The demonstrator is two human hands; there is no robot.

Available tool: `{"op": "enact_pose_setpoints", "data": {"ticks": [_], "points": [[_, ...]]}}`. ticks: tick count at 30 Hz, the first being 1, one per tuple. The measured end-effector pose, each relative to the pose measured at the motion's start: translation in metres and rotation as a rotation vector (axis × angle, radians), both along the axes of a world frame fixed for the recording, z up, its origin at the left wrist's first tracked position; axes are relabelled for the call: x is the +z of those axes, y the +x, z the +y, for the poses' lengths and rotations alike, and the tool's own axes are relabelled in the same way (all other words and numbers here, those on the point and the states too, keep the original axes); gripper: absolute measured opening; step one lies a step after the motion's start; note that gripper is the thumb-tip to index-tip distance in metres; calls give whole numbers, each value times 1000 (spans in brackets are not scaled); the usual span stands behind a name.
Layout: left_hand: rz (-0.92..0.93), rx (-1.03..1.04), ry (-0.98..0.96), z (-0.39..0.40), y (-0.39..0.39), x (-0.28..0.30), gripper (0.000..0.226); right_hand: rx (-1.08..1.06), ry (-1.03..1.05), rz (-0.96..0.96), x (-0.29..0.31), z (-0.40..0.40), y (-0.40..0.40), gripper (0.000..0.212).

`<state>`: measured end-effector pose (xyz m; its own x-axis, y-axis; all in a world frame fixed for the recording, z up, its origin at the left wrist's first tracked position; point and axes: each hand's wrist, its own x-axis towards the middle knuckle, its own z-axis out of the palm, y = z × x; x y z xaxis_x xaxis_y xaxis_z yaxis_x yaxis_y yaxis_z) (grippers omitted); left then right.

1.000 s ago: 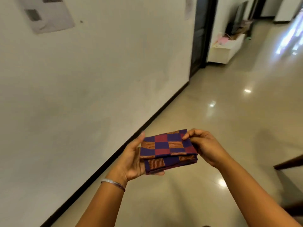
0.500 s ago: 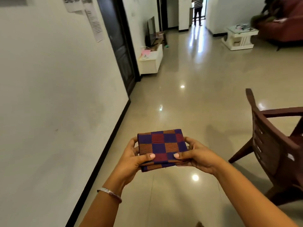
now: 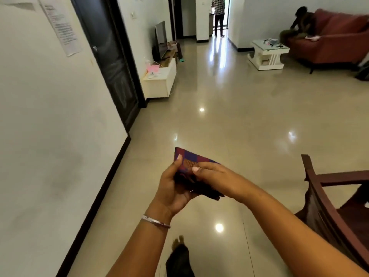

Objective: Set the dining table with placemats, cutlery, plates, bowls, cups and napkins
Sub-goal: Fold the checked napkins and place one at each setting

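While gripped by both hands: folded purple-and-red checked napkin [image 3: 191, 159], orange-striped square.

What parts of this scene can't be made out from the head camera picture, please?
- Cloth: mostly covered by the left hand and right hand; its lower folds are dark and blurred.
- Dining table: not in view at all.
- Chair: cut off by the right edge.
- Paper on the wall: print too small to read.
- Things on the white table: too small to identify.
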<state>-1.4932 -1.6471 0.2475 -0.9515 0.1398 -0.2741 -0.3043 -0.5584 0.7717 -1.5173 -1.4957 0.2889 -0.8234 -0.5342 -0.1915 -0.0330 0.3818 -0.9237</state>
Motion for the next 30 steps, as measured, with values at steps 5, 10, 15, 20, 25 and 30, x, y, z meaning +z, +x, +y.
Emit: {"op": "enact_pose_setpoints", "data": {"ticks": [5,10,15,20,25,30], "points": [[-47,16,193,-28,-129,-16,43,-118,-96,87,-13,-3,-123,21],[42,-107,292,-62,-263,-2,52,-625,-210,-26,-21,3,-248,75],[4,-245,336,-48,-373,-2,71,-460,-624,-492,-35,6,-321,53],[-66,-364,143,6,-474,1,46,-621,-675,-370,-43,48,-396,44],[78,-602,-323,85,-577,-7,44,-871,-462,-173,-56,127,-473,38],[124,-695,-354,186,-669,-15,51,-1025,-341,-64,-52,217,-534,34]]}}
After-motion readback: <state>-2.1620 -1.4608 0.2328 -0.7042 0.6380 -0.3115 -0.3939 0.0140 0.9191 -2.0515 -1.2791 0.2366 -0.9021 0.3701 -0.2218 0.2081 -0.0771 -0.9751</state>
